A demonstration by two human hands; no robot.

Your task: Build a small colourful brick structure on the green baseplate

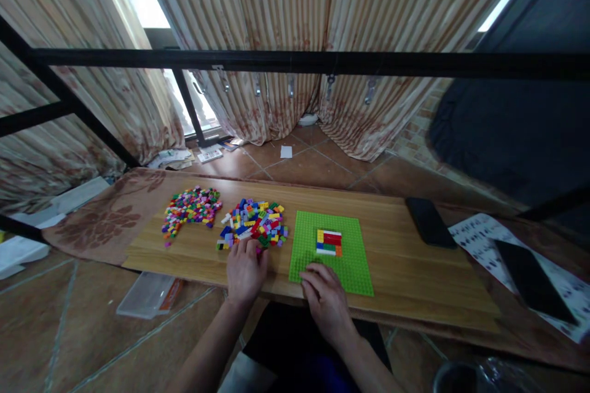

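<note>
Bricks (259, 221) partly hidden behind left hand (245, 273).

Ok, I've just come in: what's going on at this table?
Someone is handling toy bricks. The left hand has its fingers at the near edge of the brick pile, while the right hand is at the near edge of the green plate; whether either holds a brick is hard to tell. On the plate sits a small patch of coloured bricks. A pile of smaller pieces lies further left on the table.
</note>
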